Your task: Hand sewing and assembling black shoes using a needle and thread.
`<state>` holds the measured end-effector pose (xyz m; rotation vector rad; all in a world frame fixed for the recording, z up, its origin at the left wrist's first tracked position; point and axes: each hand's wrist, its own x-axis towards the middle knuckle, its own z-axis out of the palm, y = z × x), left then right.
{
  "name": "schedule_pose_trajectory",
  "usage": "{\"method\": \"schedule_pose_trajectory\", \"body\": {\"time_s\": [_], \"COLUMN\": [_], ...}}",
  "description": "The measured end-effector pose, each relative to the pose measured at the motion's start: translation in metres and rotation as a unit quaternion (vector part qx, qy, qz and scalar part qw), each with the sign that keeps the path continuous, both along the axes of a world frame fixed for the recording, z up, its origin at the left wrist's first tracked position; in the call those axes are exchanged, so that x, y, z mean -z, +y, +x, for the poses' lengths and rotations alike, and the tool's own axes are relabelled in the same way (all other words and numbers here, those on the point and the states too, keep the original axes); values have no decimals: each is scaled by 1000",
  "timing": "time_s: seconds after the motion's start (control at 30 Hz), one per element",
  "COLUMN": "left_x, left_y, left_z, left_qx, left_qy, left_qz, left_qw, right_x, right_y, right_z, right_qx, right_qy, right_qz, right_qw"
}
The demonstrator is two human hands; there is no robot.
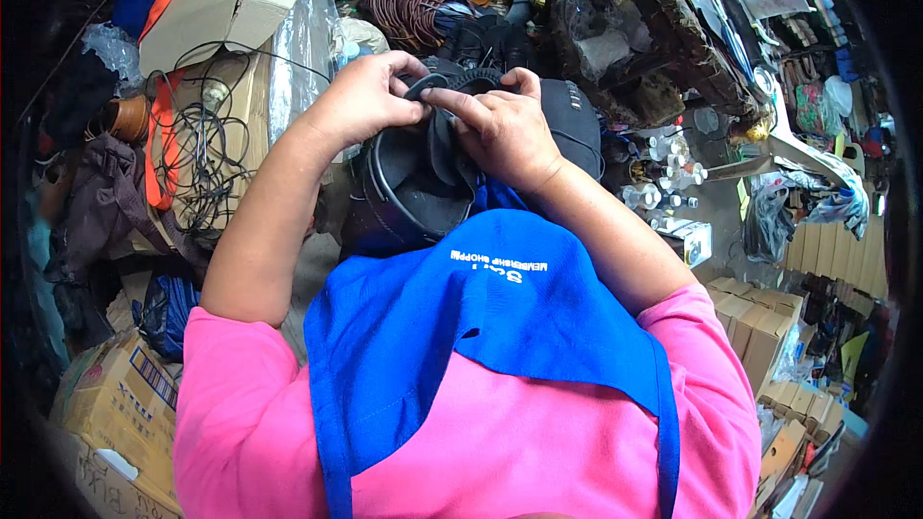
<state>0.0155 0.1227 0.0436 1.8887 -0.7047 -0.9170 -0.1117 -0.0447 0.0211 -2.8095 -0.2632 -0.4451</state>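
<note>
A black bag-like item point(399, 194) with a piped rim lies in front of my apron, its hollow side facing up. My left hand point(370, 96) pinches a flat, rounded black piece point(426, 86) between thumb and fingers above that rim. Reaching in from the other side, my right hand point(510, 130) lays its index finger on the same piece; its thumb and other fingers curl down onto the black material, partly hidden. Behind the fingers runs a ridged black edge, perhaps a zipper point(471, 79). Another black padded part point(574, 125) bulges out right of my right hand.
Tangled black cord point(216, 135) lies on cardboard at the left, below a large pale box point(231, 5). Coiled brown cord point(409, 14) sits beyond my hands. Small clear bottles point(663, 173) crowd the right, near stacked cartons point(755, 327). A worn dark frame point(654, 29) stands at the far right.
</note>
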Motion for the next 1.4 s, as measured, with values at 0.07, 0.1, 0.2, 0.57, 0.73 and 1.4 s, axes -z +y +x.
{"method": "schedule_pose_trajectory", "body": {"time_s": [0.07,0.1,0.2,0.57,0.73,1.4], "left_x": [-6,-8,-5,8,13,8], "left_y": [-3,-4,-5,-21,-25,-33], "left_z": [-1,-1,4,39,47,40], "left_qx": [7,15,52,126,131,144], "left_qy": [-31,-63,-65,48,89,28], "left_qz": [19,39,54,96,95,121], "left_qw": [999,997,995,986,983,982], "right_x": [1,2,4,9,10,7], "right_y": [-2,-4,-8,-14,-18,-25], "right_z": [0,1,2,4,8,21], "right_qx": [-17,-22,-38,-53,-55,-102], "right_qy": [-5,-5,-9,-4,12,33], "right_qz": [-10,-5,14,43,55,112], "right_qw": [1000,1000,999,998,997,988]}}
